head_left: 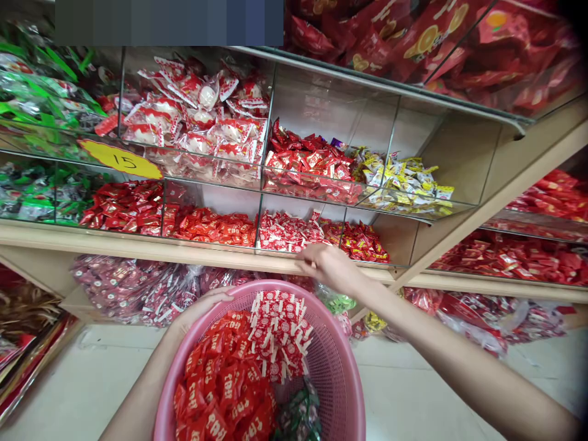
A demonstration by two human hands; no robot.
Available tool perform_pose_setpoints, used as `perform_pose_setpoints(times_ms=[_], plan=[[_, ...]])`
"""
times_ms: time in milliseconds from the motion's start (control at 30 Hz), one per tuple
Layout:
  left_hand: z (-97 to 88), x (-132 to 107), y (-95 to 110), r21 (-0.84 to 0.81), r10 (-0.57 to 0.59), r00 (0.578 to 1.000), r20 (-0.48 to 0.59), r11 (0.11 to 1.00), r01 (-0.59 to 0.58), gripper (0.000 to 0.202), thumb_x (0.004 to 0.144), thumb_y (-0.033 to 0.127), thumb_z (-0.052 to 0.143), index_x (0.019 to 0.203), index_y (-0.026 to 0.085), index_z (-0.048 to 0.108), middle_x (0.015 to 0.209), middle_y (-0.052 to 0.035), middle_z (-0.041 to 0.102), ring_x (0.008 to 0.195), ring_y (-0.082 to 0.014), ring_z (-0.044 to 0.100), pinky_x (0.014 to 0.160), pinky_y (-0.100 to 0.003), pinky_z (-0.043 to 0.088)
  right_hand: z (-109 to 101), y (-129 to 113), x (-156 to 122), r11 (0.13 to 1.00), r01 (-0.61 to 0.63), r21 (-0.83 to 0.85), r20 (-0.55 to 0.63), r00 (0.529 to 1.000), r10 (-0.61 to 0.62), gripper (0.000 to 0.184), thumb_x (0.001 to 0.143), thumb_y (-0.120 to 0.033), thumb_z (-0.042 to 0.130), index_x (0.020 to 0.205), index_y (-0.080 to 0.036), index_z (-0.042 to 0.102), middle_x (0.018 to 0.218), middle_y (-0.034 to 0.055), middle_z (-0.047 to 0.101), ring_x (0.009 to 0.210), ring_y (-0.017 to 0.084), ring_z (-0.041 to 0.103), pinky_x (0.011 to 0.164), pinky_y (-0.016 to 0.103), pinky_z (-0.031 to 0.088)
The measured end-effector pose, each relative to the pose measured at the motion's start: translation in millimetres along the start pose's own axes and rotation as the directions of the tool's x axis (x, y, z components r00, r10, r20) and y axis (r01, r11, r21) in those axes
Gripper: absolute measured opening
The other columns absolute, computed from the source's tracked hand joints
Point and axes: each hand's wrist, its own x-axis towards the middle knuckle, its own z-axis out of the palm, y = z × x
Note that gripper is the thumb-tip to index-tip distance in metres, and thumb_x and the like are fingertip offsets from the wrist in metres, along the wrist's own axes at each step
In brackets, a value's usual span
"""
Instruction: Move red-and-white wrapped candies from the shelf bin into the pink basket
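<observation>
My left hand [202,312] grips the left rim of a pink plastic basket [351,367], its fingers lying along the edge. Inside are red candies with gold lettering [225,380], red-and-white wrapped candies [280,331] and dark green wrapped pieces [301,410]. Over the shelf's front edge, above the basket's far rim, my right hand [326,266] is closed with curled fingers; whatever they hold, if anything, is hidden. Just behind it lies a compartment of red-and-white wrapped candies [287,229], matching those in the basket.
Clear dividers [258,214] split the shelves into candy compartments. A yellow tag [122,159] reads 15. The wooden shelf edge [138,245] runs across, above bagged candies [119,285] on the floor level. A slanting wooden post [496,202] stands at right.
</observation>
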Motion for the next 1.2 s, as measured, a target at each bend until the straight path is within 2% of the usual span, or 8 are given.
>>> perform_pose_setpoints(times_ms=[133,300,500,700,800,933,1067,1200], plan=[[2.6,-6,7,0.004,0.003,1.0,-0.006,1.0,-0.003,0.037,0.058,0.03,0.067,0.093,0.021,0.069,0.123,-0.004,0.06,0.118,-0.0252,0.049,0.097,-0.031,0.036,-6,39,56,0.978,-0.197,-0.069,0.004,0.98,0.198,0.02,0.085,-0.028,0.048,0.09,-0.017,0.064,0.089,0.0059,0.063,0.085,0.016,0.056,0.073,0.024,0.037],[4.2,-11,13,0.047,-0.015,1.0,-0.019,0.999,0.016,0.032,0.059,0.029,0.064,0.09,0.021,0.069,0.12,-0.0023,0.062,0.119,-0.0247,0.048,0.094,-0.029,0.039,23,57,97,0.917,-0.383,-0.112,0.058,0.919,0.391,0.021,0.081,-0.03,0.051,0.094,-0.018,0.063,0.094,0.0071,0.064,0.087,0.017,0.057,0.071,0.023,0.038],[2.6,-10,11,-0.009,-0.009,1.0,0.012,1.0,0.01,0.032,0.056,0.029,0.066,0.087,0.023,0.07,0.112,-0.0022,0.066,0.118,-0.0266,0.048,0.094,-0.033,0.04,44,50,104,0.9,-0.419,-0.118,0.021,0.905,0.424,0.021,0.081,-0.025,0.048,0.095,-0.017,0.061,0.095,0.0096,0.063,0.086,0.019,0.057,0.069,0.025,0.039],[3.4,-9,10,0.009,-0.011,1.0,-0.007,1.0,0.011,0.032,0.057,0.029,0.066,0.089,0.023,0.069,0.117,-0.001,0.064,0.12,-0.0256,0.046,0.095,-0.03,0.039,29,53,98,0.916,-0.402,-0.025,-0.072,0.914,0.399,0.016,0.079,-0.026,0.049,0.087,-0.017,0.06,0.088,0.0064,0.063,0.081,0.017,0.057,0.067,0.024,0.037],[3.5,-8,10,0.053,0.008,0.999,-0.031,0.999,-0.006,0.03,0.056,0.029,0.067,0.085,0.023,0.07,0.12,-0.0012,0.062,0.122,-0.0256,0.045,0.098,-0.03,0.035,13,42,82,0.942,-0.323,0.091,-0.24,0.911,0.336,0.013,0.08,-0.026,0.049,0.082,-0.016,0.058,0.082,0.0046,0.062,0.076,0.016,0.055,0.067,0.024,0.037],[2.9,-6,8,0.082,0.017,1.0,-0.025,0.997,-0.015,0.029,0.059,0.028,0.065,0.087,0.023,0.07,0.12,-0.001,0.061,0.12,-0.0237,0.047,0.1,-0.029,0.032,12,-3,27,0.984,-0.11,0.141,-0.377,0.913,0.156,0.012,0.084,-0.023,0.045,0.082,-0.016,0.055,0.084,0.0047,0.058,0.081,0.017,0.051,0.074,0.027,0.037],[3.9,-5,6,0.03,-0.027,0.999,-0.034,0.999,0.028,0.036,0.058,0.029,0.066,0.093,0.022,0.069,0.121,-0.0031,0.061,0.117,-0.0254,0.05,0.097,-0.031,0.036,56,-59,-46,0.992,0.033,0.125,-0.138,0.99,-0.015,0.013,0.086,-0.018,0.042,0.084,-0.018,0.055,0.082,0.0043,0.057,0.078,0.016,0.049,0.071,0.028,0.037],[5.4,-5,8,0.018,-0.021,0.999,-0.026,1.0,0.022,0.037,0.056,0.028,0.066,0.092,0.022,0.069,0.117,-0.0033,0.063,0.119,-0.0256,0.047,0.099,-0.032,0.035,103,-92,-88,0.995,0.054,0.088,0.107,0.992,-0.063,0.008,0.083,-0.017,0.047,0.077,-0.018,0.053,0.08,0.0018,0.056,0.074,0.015,0.049,0.067,0.027,0.037]])
